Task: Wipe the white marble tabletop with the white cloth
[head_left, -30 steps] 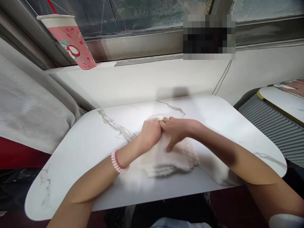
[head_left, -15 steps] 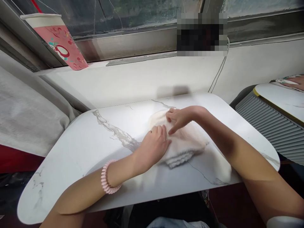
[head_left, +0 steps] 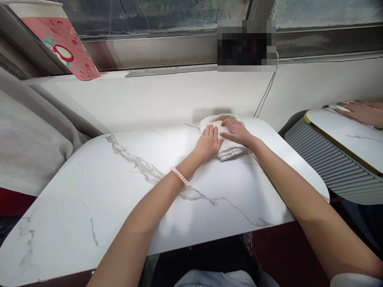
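A folded white cloth [head_left: 231,148] lies near the back edge of a white marble-patterned table [head_left: 119,203]. My left hand [head_left: 209,141] rests flat on the cloth's left side, fingers stretched out and pointing away from me. On its right part lies my right hand [head_left: 237,130], palm down with fingers spread and slightly bent. Both hands press on the cloth without closing round it. A pink coil band [head_left: 179,175] circles my left wrist.
A pink and white paper cup [head_left: 67,48] stands on the window sill at upper left. A grey curtain [head_left: 32,131] hangs at the left. Thin cables [head_left: 266,93] run down the wall. At far right, another person's hand [head_left: 363,113] rests on a patterned cloth on a second table [head_left: 353,139].
Both hands and the cloth have moved away from me, toward the table's back edge. My left fingers have straightened. My view has shifted slightly.
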Action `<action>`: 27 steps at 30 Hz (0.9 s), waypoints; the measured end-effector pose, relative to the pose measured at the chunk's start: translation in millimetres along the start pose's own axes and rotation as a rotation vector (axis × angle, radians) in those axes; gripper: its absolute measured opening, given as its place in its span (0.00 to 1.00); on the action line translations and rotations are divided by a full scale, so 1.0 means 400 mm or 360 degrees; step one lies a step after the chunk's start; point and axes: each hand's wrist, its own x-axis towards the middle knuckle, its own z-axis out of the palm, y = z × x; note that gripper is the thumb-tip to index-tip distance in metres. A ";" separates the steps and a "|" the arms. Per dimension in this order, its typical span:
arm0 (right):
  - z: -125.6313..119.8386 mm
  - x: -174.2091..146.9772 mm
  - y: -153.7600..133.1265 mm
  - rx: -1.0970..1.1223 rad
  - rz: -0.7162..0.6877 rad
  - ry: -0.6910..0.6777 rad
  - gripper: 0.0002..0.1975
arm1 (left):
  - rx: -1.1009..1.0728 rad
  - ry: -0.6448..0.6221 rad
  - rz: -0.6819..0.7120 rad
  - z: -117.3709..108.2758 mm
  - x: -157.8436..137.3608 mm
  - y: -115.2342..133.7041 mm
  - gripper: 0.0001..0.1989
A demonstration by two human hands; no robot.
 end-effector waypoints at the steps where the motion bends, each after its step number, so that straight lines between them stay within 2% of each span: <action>1: 0.004 -0.013 0.002 0.0004 -0.0019 0.0010 0.26 | -0.0005 0.0026 0.0029 0.003 -0.005 0.005 0.30; 4: 0.005 -0.062 0.002 0.0004 -0.0017 0.0041 0.25 | 0.0018 0.0055 0.0102 0.000 -0.036 0.039 0.30; 10: -0.030 -0.200 0.004 0.0046 -0.0079 0.0064 0.23 | 0.0149 -0.0042 0.0095 -0.053 -0.107 0.170 0.30; 14: -0.063 -0.304 0.015 0.0086 -0.0085 0.0049 0.21 | 0.0046 -0.0057 0.0406 -0.077 -0.126 0.204 0.32; 18: -0.081 -0.382 0.041 0.0072 0.0107 0.0126 0.21 | -0.0254 0.0025 0.0703 -0.059 -0.120 0.192 0.32; 22: -0.080 -0.398 0.071 0.0002 0.0215 0.0167 0.21 | -0.0323 0.0126 0.0737 -0.028 -0.096 0.192 0.29; 27: -0.075 -0.350 0.092 -0.0133 0.0286 0.0160 0.22 | -0.0289 0.0160 0.0694 -0.019 -0.045 0.190 0.26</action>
